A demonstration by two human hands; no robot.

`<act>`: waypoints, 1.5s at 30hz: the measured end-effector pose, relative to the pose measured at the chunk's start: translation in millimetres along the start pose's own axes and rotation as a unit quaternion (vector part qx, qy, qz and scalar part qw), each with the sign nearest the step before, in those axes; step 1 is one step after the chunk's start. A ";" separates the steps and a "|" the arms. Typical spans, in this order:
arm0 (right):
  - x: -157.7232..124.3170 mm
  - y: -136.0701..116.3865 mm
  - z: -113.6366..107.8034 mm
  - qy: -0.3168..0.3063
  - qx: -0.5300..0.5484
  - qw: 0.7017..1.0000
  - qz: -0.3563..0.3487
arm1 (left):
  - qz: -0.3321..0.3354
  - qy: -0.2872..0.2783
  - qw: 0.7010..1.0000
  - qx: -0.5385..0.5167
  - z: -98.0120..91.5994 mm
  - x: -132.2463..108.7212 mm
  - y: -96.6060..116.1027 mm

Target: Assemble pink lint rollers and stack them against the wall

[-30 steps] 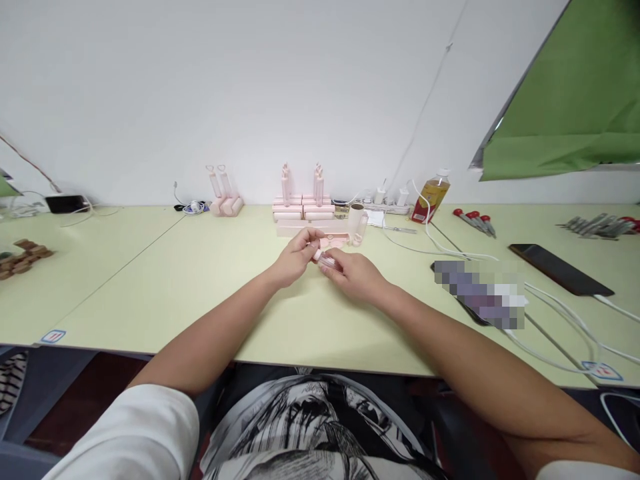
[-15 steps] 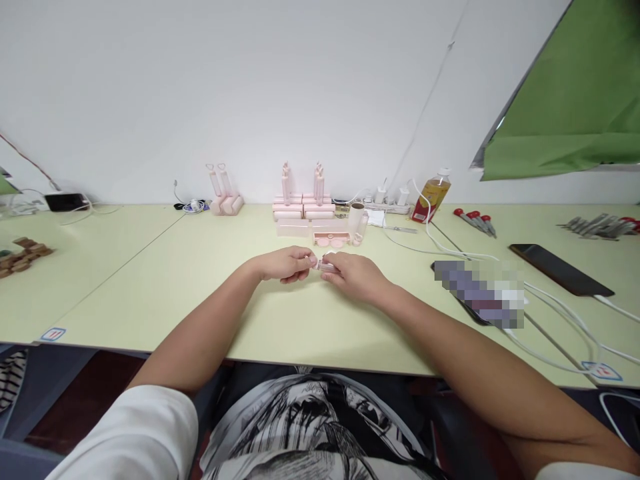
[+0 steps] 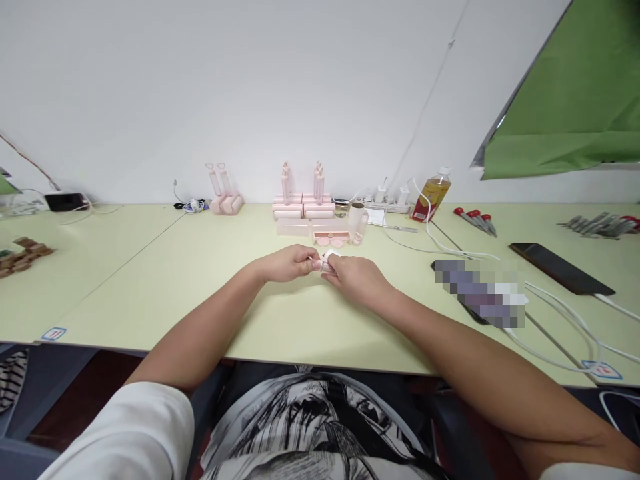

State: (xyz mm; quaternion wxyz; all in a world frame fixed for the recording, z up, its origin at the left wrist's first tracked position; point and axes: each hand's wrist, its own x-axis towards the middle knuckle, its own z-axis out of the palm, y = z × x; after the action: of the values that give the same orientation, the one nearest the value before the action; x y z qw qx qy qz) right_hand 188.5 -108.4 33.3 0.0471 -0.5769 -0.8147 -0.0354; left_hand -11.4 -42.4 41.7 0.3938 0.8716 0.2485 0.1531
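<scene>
In the middle of the table my left hand (image 3: 293, 262) pinches the left end of a small clear-and-pink tube (image 3: 327, 267). My right hand (image 3: 361, 279) wraps its fingers round the tube's other end, which they mostly hide. A round white piece (image 3: 331, 254) shows just above my right thumb; I cannot make out what it is. Behind the hands sit an open pink case (image 3: 331, 236) with two round lobes in front, a pink cylinder (image 3: 356, 219) with a dark open top, and a small pink tube (image 3: 361, 227) leaning beside it.
Stacked pink boxes (image 3: 303, 208) with upright tubes stand against the wall. Two heart-topped pink wands (image 3: 219, 180) are at left. A drink bottle (image 3: 431, 195), white cables (image 3: 450, 252), a phone (image 3: 560, 269) and red-capped pens (image 3: 475, 221) lie to the right. Brown discs (image 3: 24, 257) lie far left.
My left fingers have closed more tightly on the tube's end, and the tube has tilted slightly. More of the round white piece shows above my right thumb.
</scene>
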 end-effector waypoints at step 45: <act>22.1 48.9 22.8 -0.015 0.243 0.968 0.054 | -0.013 0.033 0.999 -0.006 4.3 -3.2 11.6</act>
State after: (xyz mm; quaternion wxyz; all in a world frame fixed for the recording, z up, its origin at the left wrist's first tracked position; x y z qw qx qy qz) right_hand 226.5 -68.9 13.3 0.1753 -0.5921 -0.7668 0.1753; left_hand -8.4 -53.4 47.6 0.3929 0.8602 0.2721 0.1780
